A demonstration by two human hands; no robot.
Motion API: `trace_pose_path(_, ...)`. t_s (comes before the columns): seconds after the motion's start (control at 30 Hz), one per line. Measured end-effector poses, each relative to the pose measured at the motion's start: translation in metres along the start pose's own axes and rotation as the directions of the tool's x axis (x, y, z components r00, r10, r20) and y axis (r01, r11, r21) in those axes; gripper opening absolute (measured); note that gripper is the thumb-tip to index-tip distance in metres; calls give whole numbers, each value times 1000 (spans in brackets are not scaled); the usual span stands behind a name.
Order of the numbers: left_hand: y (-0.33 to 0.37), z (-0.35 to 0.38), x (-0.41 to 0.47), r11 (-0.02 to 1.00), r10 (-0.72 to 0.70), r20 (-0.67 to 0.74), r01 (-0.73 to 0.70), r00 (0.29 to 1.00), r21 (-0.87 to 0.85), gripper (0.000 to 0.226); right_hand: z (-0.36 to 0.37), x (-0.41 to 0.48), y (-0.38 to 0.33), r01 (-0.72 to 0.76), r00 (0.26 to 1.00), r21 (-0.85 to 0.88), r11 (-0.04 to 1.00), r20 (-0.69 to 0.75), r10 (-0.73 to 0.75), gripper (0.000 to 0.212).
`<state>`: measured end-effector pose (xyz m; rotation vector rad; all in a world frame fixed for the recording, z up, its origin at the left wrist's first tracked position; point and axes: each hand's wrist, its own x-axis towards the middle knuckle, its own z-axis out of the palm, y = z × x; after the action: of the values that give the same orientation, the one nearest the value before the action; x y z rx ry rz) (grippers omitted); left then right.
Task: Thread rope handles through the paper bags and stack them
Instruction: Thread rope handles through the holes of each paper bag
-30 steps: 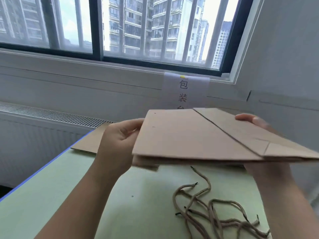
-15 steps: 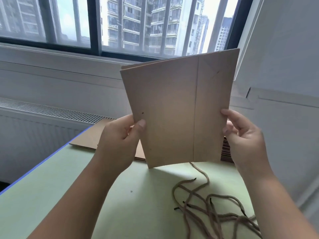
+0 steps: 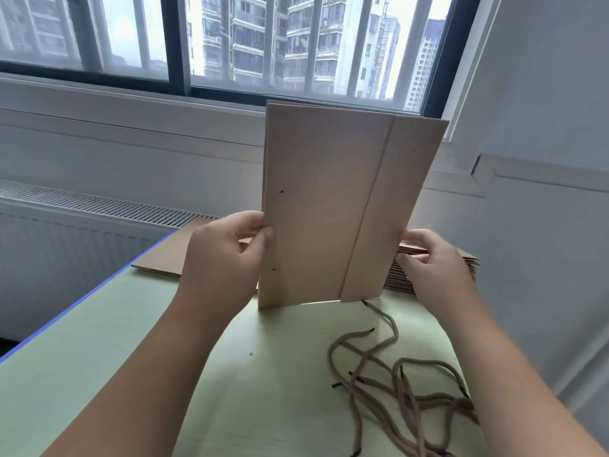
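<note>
paper bag [image 3: 329,209] folded flat, upright, lower edge at worktop [image 3: 131,374] near far edge, 2 holes [image 3: 282,192] by its left side | left hand [image 3: 224,255] grip pinches left edge, right hand [image 3: 435,262] grip holds right edge | change: 1 s ago held flat in air, now upright, likely ready for threading | ropes [image 3: 395,384] loose near right edge | bag stack [image 3: 464,263] far right corner | no readable writing

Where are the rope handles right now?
The rope handles lie loose on the green table, lower right in the head view, in front of the upright paper bag, with one rope end almost at the bag's bottom edge.
</note>
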<state>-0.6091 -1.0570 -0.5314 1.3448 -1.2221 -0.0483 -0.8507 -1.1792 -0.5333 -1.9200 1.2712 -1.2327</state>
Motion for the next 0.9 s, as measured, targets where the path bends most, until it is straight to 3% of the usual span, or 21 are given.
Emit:
trace_pose_path(0.07,-1,1,0,1000,-22,-2,22,1000,17,37,0,1,4,-36,997,-238,971,58,51,12)
trace_pose_path(0.17,-1,2,-1,999,-36,-2,36,999,15,34,8,-1,13,-17,954,-555,832,240,179,15)
trace_pose_path(0.33,3,3,-3,999,-36,-5,36,999,-3,32,33,-3,31,59,917,-706,705,317,241,14)
trace_pose_path(0.57,5,2,-3,999,-16,-70,18,997,29,38,46,-2,35,137,915,-713,687,356,187,17)
trace_pose_path(0.67,3,2,-2,1000,-15,-84,17,996,23,38,40,-3,27,169,894,-651,740,417,162,17)
trace_pose_path(0.77,3,3,-2,1000,-3,-78,4,997,5,43,31,-7,8,119,875,-479,870,465,136,28)
trace_pose_path(0.9,2,3,-3,995,13,-95,-22,995,-99,40,21,-14,-19,83,921,-65,994,385,-52,32)
